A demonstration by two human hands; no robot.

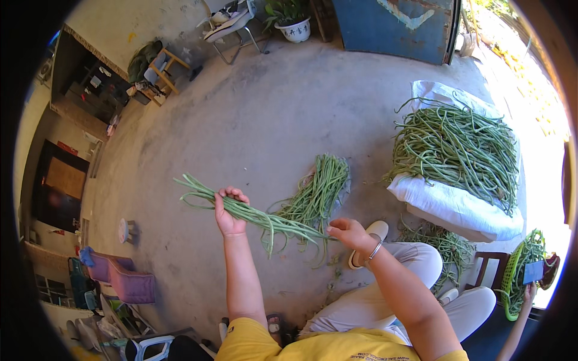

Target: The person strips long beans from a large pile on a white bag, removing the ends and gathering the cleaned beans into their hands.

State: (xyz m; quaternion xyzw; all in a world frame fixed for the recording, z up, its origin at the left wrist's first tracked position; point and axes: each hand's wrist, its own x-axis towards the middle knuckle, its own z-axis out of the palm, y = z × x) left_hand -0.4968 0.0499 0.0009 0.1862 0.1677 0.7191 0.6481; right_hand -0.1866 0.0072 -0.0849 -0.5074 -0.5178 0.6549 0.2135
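Yellow cloth of the wearer's shirt (313,344) lies nearest, on the near side of the landmark, a floor heap (325,186) of long green beans. Pale trousers (355,307) extend to the near right of the heap. To its left, the left hand (230,221) is raised, its fingers curled around a bundle of long beans (274,221), which slants down to the right, past the heap's near side. The right hand (355,234), below a silver bracelet (374,249) and to the heap's near right, is at the bundle's tapered tips; thumb and forefinger are close together, but whether they grip a bean cannot be told. Right of the heap, loose beans (451,256) cover the floor; farther right, another person's hand (530,292) is at a flat blue object (533,272) beside a green basket (510,283) of beans. Beyond, still right of the heap, a larger mound of beans (457,150) rests on white sacking (454,204). Well left of the heap are a purple armchair (129,280) and, farther, a small stool (125,231). Far beyond the heap stand a potted plant (295,31) and a blue door panel (394,30).
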